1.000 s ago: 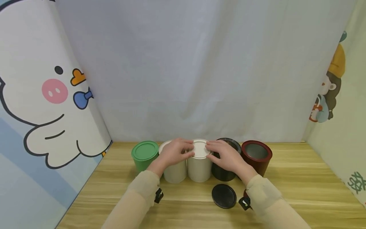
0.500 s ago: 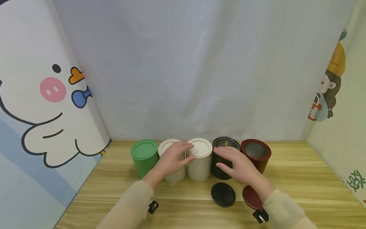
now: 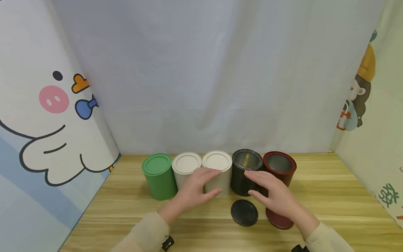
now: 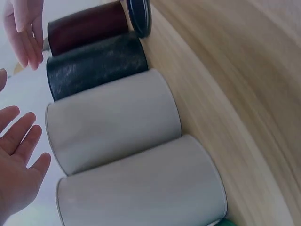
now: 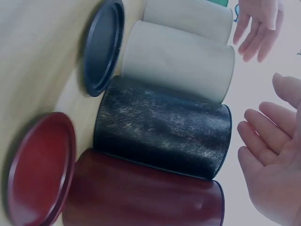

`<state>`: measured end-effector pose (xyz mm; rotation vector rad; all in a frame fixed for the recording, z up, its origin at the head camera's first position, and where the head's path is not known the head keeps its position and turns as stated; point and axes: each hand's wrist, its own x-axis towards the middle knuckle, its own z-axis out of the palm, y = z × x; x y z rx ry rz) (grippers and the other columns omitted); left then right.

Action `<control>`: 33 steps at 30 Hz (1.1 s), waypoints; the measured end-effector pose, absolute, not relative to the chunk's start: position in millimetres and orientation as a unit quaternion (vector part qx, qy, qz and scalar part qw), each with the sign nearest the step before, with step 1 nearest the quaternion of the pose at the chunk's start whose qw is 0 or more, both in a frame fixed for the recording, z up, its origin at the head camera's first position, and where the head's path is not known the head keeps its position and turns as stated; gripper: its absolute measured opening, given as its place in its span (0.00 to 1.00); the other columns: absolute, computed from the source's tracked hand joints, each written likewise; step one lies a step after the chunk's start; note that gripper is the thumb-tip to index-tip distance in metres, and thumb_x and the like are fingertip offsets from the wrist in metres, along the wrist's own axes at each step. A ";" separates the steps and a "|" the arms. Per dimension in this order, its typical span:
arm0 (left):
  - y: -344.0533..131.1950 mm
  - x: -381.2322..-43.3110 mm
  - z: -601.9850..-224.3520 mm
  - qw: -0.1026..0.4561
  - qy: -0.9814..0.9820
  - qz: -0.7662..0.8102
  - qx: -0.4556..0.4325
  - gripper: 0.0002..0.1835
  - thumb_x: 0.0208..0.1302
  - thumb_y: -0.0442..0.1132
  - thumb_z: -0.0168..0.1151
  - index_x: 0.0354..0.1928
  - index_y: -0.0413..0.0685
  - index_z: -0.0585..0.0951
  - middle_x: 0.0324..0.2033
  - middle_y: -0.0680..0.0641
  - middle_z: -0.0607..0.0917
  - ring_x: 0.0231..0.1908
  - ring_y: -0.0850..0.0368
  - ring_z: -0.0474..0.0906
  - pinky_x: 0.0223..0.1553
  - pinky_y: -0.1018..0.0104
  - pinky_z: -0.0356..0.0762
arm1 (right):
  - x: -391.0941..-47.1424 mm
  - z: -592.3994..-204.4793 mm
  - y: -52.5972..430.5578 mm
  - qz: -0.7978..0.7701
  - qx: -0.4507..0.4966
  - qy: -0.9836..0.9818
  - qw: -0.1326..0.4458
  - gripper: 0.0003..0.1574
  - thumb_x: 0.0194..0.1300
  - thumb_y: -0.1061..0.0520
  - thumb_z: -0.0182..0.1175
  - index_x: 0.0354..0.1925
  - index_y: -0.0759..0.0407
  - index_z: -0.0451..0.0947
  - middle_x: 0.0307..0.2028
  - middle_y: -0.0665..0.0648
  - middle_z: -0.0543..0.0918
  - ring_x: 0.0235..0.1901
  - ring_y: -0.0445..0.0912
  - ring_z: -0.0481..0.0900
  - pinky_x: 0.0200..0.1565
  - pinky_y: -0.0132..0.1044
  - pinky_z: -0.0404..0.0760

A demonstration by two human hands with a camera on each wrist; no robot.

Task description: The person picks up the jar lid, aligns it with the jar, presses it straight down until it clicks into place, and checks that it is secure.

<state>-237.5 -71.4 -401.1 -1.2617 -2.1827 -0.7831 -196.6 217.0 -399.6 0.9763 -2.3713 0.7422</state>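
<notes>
My left hand (image 3: 196, 187) hovers in front of the two white canisters, fingers extended and holding nothing. The right hand (image 3: 274, 191) is likewise relaxed and empty, in front of the black canister (image 3: 240, 187) and the dark red canister (image 3: 288, 179). Both of those stand with their tops uncovered. White lids cover the left white canister (image 3: 180, 180) and the right white canister (image 3: 225, 182). At the row's left end is a green canister (image 3: 160, 187) with its green lid on. A black lid (image 3: 244, 212) lies flat on the table, and a dark red lid (image 3: 279, 218) lies partly behind my right wrist.
The canisters stand side by side in a row near the back edge of the wooden table (image 3: 201, 231). A plain pale curtain (image 3: 201, 77) hangs behind them. Cartoon-printed cloths flank the table on the left and right.
Both hands have drawn back from the lid of the right white canister toward the body and spread apart. The dark red lid now shows more. The canisters have stayed in place.
</notes>
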 end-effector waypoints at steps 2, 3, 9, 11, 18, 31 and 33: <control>-67.4 -233.5 -403.9 0.245 -0.798 -0.289 -0.468 0.28 0.56 0.43 0.74 0.58 0.39 0.80 0.51 0.44 0.83 0.53 0.49 0.78 0.57 0.58 0.75 | -192.2 -401.4 219.3 0.277 0.356 -0.860 0.238 0.37 0.53 0.65 0.73 0.63 0.62 0.76 0.60 0.57 0.79 0.57 0.53 0.77 0.55 0.45 0.77; -65.5 -231.5 -405.4 0.243 -0.797 -0.292 -0.470 0.28 0.56 0.43 0.74 0.58 0.39 0.80 0.51 0.43 0.83 0.53 0.49 0.78 0.57 0.58 0.75 | -190.3 -402.5 220.5 0.280 0.357 -0.859 0.239 0.38 0.52 0.65 0.74 0.63 0.62 0.76 0.60 0.56 0.79 0.57 0.53 0.77 0.56 0.41 0.77; -55.1 -222.4 -415.4 0.210 -0.787 -0.314 -0.487 0.29 0.55 0.42 0.75 0.59 0.40 0.80 0.53 0.44 0.82 0.54 0.51 0.77 0.59 0.62 0.73 | -182.8 -411.4 228.3 0.283 0.367 -0.854 0.238 0.44 0.49 0.66 0.75 0.66 0.56 0.74 0.60 0.55 0.79 0.56 0.50 0.77 0.56 0.34 0.75; -52.5 -220.0 -419.4 0.199 -0.788 -0.316 -0.490 0.30 0.54 0.42 0.75 0.59 0.40 0.80 0.52 0.44 0.82 0.54 0.51 0.77 0.58 0.62 0.74 | -181.1 -415.4 231.0 0.277 0.368 -0.856 0.233 0.45 0.49 0.64 0.76 0.66 0.55 0.74 0.59 0.55 0.80 0.55 0.49 0.77 0.54 0.37 0.77; -44.4 -213.9 -437.5 0.147 -0.822 -0.282 -0.472 0.31 0.57 0.47 0.74 0.61 0.42 0.78 0.53 0.46 0.83 0.53 0.53 0.77 0.58 0.63 0.74 | -173.3 -428.5 236.1 0.258 0.348 -0.879 0.200 0.42 0.51 0.57 0.77 0.64 0.55 0.76 0.57 0.51 0.81 0.53 0.47 0.78 0.48 0.46 0.82; -32.9 -211.5 -460.0 0.082 -0.875 -0.197 -0.435 0.40 0.58 0.56 0.70 0.68 0.42 0.72 0.59 0.45 0.78 0.60 0.53 0.73 0.61 0.62 0.71 | -174.5 -447.2 242.6 0.233 0.332 -0.900 0.162 0.41 0.52 0.52 0.77 0.63 0.58 0.76 0.54 0.53 0.81 0.52 0.49 0.77 0.48 0.48 0.81; -30.9 -212.2 -461.7 0.086 -0.876 -0.184 -0.437 0.41 0.57 0.57 0.71 0.67 0.42 0.73 0.58 0.46 0.79 0.59 0.53 0.73 0.60 0.63 0.72 | -175.9 -449.3 244.4 0.226 0.333 -0.903 0.150 0.42 0.52 0.51 0.77 0.63 0.60 0.76 0.55 0.55 0.80 0.52 0.50 0.77 0.49 0.49 0.81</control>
